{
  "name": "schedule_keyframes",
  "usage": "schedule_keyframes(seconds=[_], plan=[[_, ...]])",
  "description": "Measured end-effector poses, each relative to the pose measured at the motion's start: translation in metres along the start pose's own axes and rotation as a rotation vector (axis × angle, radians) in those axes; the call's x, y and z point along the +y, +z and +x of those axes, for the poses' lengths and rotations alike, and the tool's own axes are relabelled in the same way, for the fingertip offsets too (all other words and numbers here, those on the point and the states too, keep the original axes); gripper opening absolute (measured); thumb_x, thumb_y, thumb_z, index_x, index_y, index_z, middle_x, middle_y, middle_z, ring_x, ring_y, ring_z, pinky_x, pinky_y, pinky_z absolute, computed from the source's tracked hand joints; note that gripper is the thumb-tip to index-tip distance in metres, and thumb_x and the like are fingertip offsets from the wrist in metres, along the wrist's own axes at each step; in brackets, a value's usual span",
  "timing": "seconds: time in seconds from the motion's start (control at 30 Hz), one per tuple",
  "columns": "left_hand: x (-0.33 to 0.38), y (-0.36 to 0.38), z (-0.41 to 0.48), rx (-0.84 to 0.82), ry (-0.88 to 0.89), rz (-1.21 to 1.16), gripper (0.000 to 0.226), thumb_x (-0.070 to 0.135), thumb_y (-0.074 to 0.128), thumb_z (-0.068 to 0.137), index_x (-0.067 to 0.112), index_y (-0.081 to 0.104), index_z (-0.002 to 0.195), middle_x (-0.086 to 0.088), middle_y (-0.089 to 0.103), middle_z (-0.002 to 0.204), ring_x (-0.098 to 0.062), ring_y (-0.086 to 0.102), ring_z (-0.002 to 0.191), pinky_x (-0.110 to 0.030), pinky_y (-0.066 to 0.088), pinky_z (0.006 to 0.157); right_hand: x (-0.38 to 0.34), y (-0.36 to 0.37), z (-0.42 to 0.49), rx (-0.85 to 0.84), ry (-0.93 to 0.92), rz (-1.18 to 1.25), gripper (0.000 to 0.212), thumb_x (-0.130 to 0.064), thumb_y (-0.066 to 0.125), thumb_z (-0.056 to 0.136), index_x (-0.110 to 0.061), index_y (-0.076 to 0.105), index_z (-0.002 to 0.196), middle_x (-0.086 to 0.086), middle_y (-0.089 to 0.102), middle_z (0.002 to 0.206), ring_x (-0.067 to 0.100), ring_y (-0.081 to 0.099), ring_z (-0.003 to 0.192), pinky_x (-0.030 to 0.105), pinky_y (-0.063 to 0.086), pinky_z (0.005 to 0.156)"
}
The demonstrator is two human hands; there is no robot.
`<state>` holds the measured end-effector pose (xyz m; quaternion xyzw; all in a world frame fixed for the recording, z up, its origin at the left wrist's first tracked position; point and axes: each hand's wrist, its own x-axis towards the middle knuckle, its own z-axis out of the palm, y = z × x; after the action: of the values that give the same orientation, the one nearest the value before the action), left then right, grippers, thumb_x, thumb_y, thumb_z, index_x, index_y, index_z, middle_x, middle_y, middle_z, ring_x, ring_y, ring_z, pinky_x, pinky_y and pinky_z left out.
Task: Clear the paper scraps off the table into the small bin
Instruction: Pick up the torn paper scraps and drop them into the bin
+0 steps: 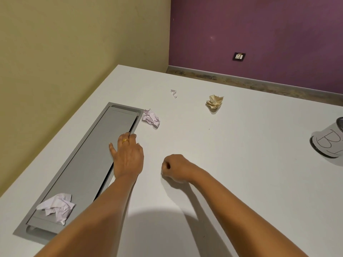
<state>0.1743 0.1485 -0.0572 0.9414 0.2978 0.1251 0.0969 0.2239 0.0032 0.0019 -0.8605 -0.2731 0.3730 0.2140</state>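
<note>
My left hand (128, 156) lies flat with straight fingers on the white table (241, 182), at the right edge of a grey floor-box lid. My right hand (176, 168) is curled into a fist low over the table; a pale sliver of paper shows at its lower left edge. A crumpled lilac paper (150, 118) lies beyond my left hand. A tiny white scrap (174, 93) and a crumpled beige paper (214, 103) lie farther back. Another crumpled lilac sheet (56, 207) rests on the lid's near end. The small bin (328, 140), wrapped in lettered paper, stands at the right edge, partly cut off.
The long grey cable-box lid (89, 164) is set flush into the table's left side. A yellow wall runs along the left, a purple wall with a socket (239, 56) behind. The table's far edge is just past the scraps.
</note>
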Motion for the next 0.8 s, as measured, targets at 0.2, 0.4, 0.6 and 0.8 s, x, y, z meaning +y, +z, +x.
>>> schedule_keyframes(seconds=[0.2, 0.4, 0.6, 0.8], plan=[[0.0, 0.0, 0.0, 0.002, 0.009, 0.011, 0.033, 0.009, 0.049, 0.089, 0.008, 0.048, 0.122, -0.013, 0.051, 0.131, -0.028, 0.045, 0.127, -0.06, 0.028, 0.107, 0.023, -0.008, -0.007, 0.114, 0.028, 0.489, 0.028, 0.008, 0.054, 0.081, -0.012, 0.049, 0.063, 0.002, 0.057, 0.059, 0.023, 0.06, 0.074, 0.029, 0.048, 0.072], [-0.001, 0.001, 0.0, 0.002, 0.008, 0.013, 0.033, 0.01, 0.047, 0.09, 0.008, 0.048, 0.122, -0.012, 0.051, 0.13, -0.028, 0.045, 0.126, -0.06, 0.028, 0.106, 0.027, -0.007, -0.007, 0.101, 0.001, 0.613, 0.018, 0.011, 0.058, 0.08, -0.005, 0.058, 0.071, 0.007, 0.058, 0.061, 0.017, 0.057, 0.057, 0.021, 0.048, 0.06], [-0.001, 0.0, 0.0, 0.002, 0.009, 0.014, 0.032, 0.013, 0.044, 0.091, 0.01, 0.047, 0.123, -0.012, 0.049, 0.132, -0.027, 0.043, 0.127, -0.059, 0.027, 0.107, 0.015, 0.005, -0.008, 0.124, -0.072, 0.187, 0.009, -0.002, 0.073, 0.075, 0.0, 0.07, 0.083, -0.007, 0.056, 0.058, 0.002, 0.05, 0.053, 0.008, 0.043, 0.058], [-0.001, 0.0, 0.0, -0.007, 0.002, 0.003, 0.033, 0.013, 0.044, 0.092, 0.011, 0.045, 0.125, -0.011, 0.048, 0.134, -0.026, 0.042, 0.129, -0.057, 0.024, 0.109, 0.004, 0.019, -0.012, 0.26, -0.174, -0.169, 0.017, 0.01, 0.05, 0.081, 0.01, 0.066, 0.086, 0.022, 0.07, 0.098, 0.032, 0.067, 0.092, 0.036, 0.052, 0.081]])
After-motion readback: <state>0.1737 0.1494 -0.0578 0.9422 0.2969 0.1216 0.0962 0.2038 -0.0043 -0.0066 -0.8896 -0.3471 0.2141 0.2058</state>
